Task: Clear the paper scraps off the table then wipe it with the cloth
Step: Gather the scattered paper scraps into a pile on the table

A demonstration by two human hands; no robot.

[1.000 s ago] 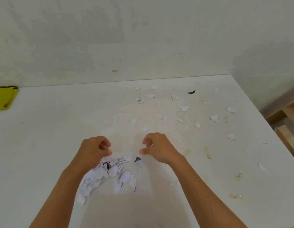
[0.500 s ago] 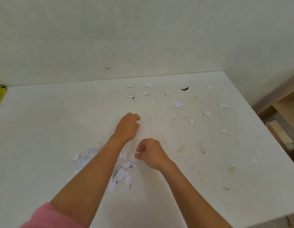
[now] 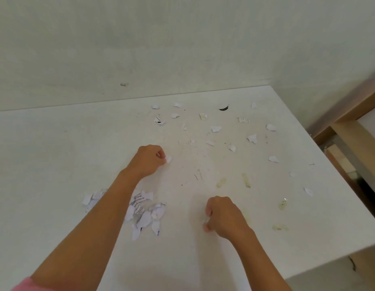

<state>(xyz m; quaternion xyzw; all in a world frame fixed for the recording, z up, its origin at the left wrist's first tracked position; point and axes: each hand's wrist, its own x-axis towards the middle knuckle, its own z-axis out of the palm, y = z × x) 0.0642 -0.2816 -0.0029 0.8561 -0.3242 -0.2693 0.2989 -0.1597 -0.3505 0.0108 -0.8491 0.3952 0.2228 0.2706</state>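
Observation:
A white table (image 3: 46, 164) fills the view. My left hand (image 3: 147, 159) reaches to mid-table, its fingers pinched on a small white paper scrap (image 3: 168, 159). My right hand (image 3: 223, 216) rests nearer me, curled, with a small scrap (image 3: 205, 221) at its fingertips. Under my left forearm lies a pile of torn paper (image 3: 144, 213). Several loose scraps (image 3: 216, 129) are scattered over the far right part of the table. No cloth is in view.
A pale wall (image 3: 182, 49) stands right behind the table. Yellowish stains (image 3: 246, 180) mark the tabletop right of centre. The table's right edge (image 3: 350, 185) drops to a wooden piece of furniture (image 3: 350, 131) and the floor.
My left hand left the pile, reached forward and pinched a scrap. My right hand drew back toward me and to the right. The view turned right, so the yellow thing at the left edge is gone.

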